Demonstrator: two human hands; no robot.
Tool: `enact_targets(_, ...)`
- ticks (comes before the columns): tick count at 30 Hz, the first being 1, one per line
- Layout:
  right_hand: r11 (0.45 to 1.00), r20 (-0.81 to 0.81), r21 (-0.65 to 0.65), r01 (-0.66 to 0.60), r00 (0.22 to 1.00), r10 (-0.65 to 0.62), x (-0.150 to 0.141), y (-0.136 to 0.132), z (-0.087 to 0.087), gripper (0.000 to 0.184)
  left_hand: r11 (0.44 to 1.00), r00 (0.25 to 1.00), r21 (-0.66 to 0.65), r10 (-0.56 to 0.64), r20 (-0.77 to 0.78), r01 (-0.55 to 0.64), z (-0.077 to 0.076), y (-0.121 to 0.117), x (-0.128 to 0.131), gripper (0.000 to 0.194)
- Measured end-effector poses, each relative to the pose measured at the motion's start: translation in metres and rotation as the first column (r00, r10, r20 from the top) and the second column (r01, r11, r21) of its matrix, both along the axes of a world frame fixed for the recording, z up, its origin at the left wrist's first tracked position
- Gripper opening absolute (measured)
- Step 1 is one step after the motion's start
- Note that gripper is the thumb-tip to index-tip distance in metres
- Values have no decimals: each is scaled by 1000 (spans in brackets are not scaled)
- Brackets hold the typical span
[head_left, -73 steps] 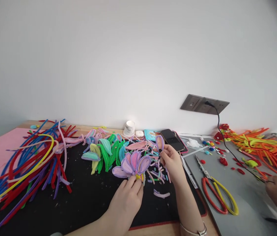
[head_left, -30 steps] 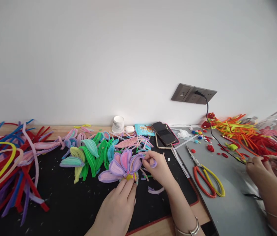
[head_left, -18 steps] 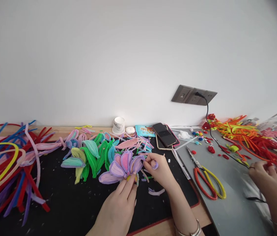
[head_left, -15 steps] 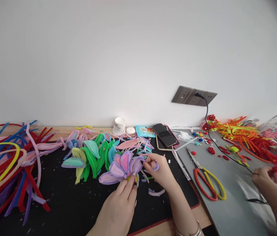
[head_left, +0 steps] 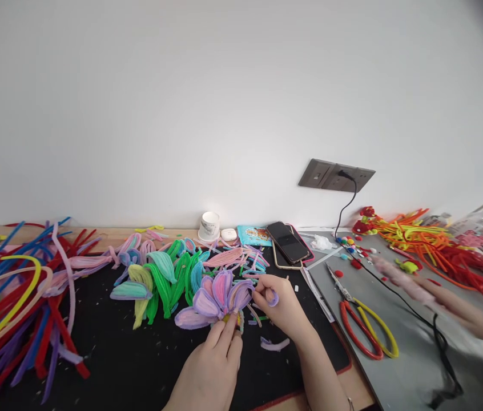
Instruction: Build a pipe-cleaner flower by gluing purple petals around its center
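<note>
A purple and pink pipe-cleaner flower (head_left: 207, 298) lies over the black mat (head_left: 139, 368). My left hand (head_left: 213, 362) has its fingers closed on the flower's base, near a bit of yellow at the centre. At the flower's right side, my right hand (head_left: 278, 302) pinches the tip of a lilac petal (head_left: 241, 292), and a curled purple end shows by its fingers. Green pipe-cleaner leaves (head_left: 175, 279) and a lilac-teal petal (head_left: 130, 290) rest left of the flower. A short lilac offcut (head_left: 274, 345) sits below my right hand.
Loose pipe cleaners (head_left: 14, 302) heap up on the left. Phones (head_left: 288, 242), a paper cup (head_left: 210, 225) and a white case (head_left: 228, 234) stand along the back. Pliers (head_left: 367, 328) lie on the grey board. A co-worker's arm (head_left: 459, 305) reaches across near a black cable (head_left: 399, 294).
My hands keep their hold on the flower with little movement. The co-worker's hand has stretched leftward over the board with a fuzzy pink thing, and the cable has shifted. The view has tilted slightly up.
</note>
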State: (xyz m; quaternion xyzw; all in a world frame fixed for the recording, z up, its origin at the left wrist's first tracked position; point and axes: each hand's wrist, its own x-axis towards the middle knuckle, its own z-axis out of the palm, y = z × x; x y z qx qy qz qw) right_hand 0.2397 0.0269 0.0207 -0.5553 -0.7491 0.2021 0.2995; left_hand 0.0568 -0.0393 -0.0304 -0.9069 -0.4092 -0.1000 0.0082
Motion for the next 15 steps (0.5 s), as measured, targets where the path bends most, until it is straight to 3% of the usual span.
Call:
enact_targets(6, 1000, -15, -13, 19, 1000, -19, 0, 0, -3, 18, 999, 1000, 31, 6, 15, -7, 2, -2, 0, 43)
enact_targets(9, 997, -71, -48, 53, 996, -57, 3, -1, 2, 9, 996, 1000, 86, -8, 17, 6, 6, 0, -1, 40)
enact_targets(10, 996, -103, -55, 72, 992, -77, 5, -1, 4, 6, 994, 999, 112, -18, 26, 15, 7, 1, -2, 39)
enact_targets(12, 992, -201, -61, 115, 972, -125, 12, -5, 10, 19, 985, 997, 169, -44, 66, 33, 9, 3, -5, 36)
enact_targets(15, 990, -426, -75, 123, 893, -143, 23, -12, 16, 28, 976, 983, 215, -82, 166, 45, 10, 6, -9, 32)
